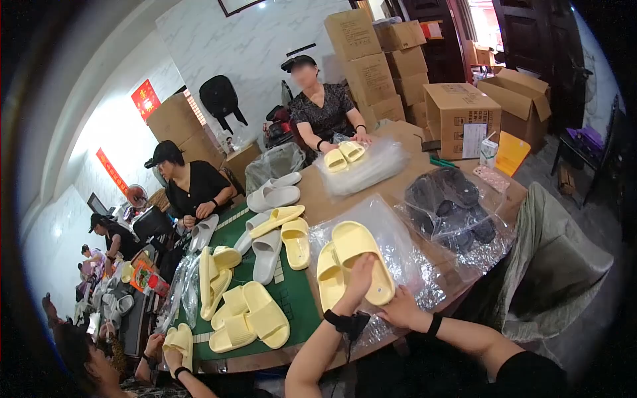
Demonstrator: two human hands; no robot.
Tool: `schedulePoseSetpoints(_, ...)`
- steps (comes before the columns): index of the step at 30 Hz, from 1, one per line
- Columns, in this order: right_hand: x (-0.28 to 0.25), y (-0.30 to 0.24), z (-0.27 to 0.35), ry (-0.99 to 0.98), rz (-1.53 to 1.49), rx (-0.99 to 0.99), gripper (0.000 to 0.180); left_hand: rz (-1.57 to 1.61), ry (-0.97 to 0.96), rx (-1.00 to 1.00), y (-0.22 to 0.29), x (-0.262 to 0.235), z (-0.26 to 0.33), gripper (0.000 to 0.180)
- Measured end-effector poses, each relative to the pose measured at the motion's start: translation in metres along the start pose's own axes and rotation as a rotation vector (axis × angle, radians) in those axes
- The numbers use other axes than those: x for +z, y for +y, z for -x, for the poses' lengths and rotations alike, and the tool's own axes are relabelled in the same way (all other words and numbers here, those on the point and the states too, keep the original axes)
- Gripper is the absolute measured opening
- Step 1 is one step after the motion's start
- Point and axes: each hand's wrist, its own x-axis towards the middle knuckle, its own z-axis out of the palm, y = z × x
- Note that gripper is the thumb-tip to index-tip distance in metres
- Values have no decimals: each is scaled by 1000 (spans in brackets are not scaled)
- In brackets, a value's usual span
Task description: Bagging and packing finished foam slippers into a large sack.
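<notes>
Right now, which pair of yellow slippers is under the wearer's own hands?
The yellow pair on the clear plastic bags at the near table edge: the left hand rests on the slippers. The other yellow slippers lie on the green mat or under co-workers' hands.

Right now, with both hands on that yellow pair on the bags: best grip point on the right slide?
Probably the wide strap of the right yellow slide, pinched from above. It arches clear of the footbed and faces up, and the slide lies flat on the clear plastic bags. The left hand already rests across the sole's inner side, and the right hand sits at the heel end, so the near edges are taken.
</notes>
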Motion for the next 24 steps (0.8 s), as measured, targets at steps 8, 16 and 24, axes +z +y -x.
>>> schedulePoseSetpoints(8, 0, 3, 0, -90, 33, -9, 48, -830, 158, 454, -28, -45, 47, 49)
schedulePoseSetpoints(16, -4, 11, 0, -84, -23, -72, 47, -975, 305, 97, -61, -71, 84, 74)
schedulePoseSetpoints(24, -5, 35, -4, -153, -335, -185, 53, -789, 341, 66, -42, -71, 72, 66)
